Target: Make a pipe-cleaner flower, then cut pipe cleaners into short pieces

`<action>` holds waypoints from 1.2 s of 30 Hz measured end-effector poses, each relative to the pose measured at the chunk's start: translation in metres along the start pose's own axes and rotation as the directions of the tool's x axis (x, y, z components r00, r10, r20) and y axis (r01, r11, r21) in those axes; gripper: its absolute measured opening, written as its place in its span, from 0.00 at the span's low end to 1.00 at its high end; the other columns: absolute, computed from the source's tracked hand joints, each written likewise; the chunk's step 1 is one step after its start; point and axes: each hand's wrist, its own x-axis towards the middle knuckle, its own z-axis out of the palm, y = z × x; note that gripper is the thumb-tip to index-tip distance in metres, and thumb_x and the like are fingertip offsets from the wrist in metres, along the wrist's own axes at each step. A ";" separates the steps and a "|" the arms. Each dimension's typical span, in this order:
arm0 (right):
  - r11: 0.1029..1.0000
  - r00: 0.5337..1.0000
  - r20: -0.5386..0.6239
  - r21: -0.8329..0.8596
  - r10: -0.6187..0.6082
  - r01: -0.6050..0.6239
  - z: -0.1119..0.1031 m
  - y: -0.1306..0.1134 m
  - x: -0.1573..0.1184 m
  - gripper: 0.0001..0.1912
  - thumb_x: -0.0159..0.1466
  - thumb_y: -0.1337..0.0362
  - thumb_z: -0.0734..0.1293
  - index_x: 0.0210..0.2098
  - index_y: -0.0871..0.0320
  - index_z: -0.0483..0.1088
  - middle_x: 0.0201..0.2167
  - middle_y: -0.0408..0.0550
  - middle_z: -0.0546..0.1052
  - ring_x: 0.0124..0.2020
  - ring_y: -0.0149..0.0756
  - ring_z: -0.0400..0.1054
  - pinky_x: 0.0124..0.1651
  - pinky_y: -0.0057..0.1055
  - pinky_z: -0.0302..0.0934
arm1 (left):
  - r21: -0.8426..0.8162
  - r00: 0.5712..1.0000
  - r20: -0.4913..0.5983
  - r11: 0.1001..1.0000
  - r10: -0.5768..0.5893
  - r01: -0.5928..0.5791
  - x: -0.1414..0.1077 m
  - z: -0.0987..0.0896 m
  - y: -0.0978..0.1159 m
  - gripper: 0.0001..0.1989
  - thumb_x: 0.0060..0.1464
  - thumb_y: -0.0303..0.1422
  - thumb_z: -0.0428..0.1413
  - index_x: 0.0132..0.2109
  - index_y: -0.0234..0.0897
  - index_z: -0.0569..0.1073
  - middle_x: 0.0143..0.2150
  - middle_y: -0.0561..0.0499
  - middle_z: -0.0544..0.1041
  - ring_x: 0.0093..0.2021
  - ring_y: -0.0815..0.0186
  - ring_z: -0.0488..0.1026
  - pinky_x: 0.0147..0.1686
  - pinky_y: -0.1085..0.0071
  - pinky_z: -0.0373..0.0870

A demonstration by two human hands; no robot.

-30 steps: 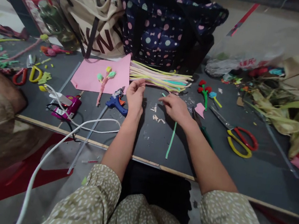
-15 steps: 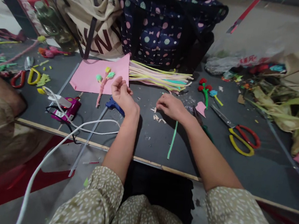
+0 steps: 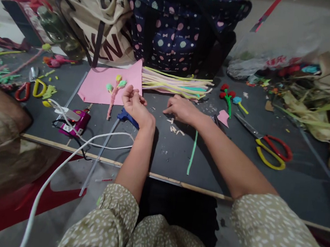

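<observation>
My left hand [image 3: 135,104] is raised over the table with its palm turned inward and its fingers curled together; anything inside is too small or hidden. My right hand [image 3: 181,109] is low over the dark tabletop, fingers bent together and the index finger reaching down to the left; what lies under the fingertips is hidden. Just below it lie several small pale cut pieces [image 3: 176,130]. A green strip [image 3: 192,153] lies beneath my right forearm. Left of my left hand, a pink fuzzy stem with yellow and green blooms [image 3: 112,102] rests partly on a pink sheet [image 3: 96,85].
A bundle of fuzzy stems [image 3: 175,83] lies behind my hands. Scissors [image 3: 268,148] and red flowers [image 3: 226,96] are at right. A purple device [image 3: 76,122] with a white cable [image 3: 55,180] and a blue glue gun [image 3: 127,116] are left. Another person's arm [image 3: 4,98] rests far left.
My right hand has moved slightly up and left, away from the pale pieces, and its index finger now stretches further out. My left hand stays curled in nearly the same place.
</observation>
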 end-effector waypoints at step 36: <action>0.969 0.949 -0.238 0.183 0.205 -0.164 -0.005 -0.011 -0.059 0.10 0.62 0.68 0.62 0.41 0.57 0.72 0.36 0.49 0.77 0.37 0.39 0.66 0.39 0.31 0.54 | 0.317 0.645 0.698 0.942 -0.311 0.111 -0.039 -0.016 -0.009 0.06 0.41 0.31 0.62 0.30 0.35 0.74 0.25 0.55 0.73 0.23 0.73 0.64 0.27 0.74 0.61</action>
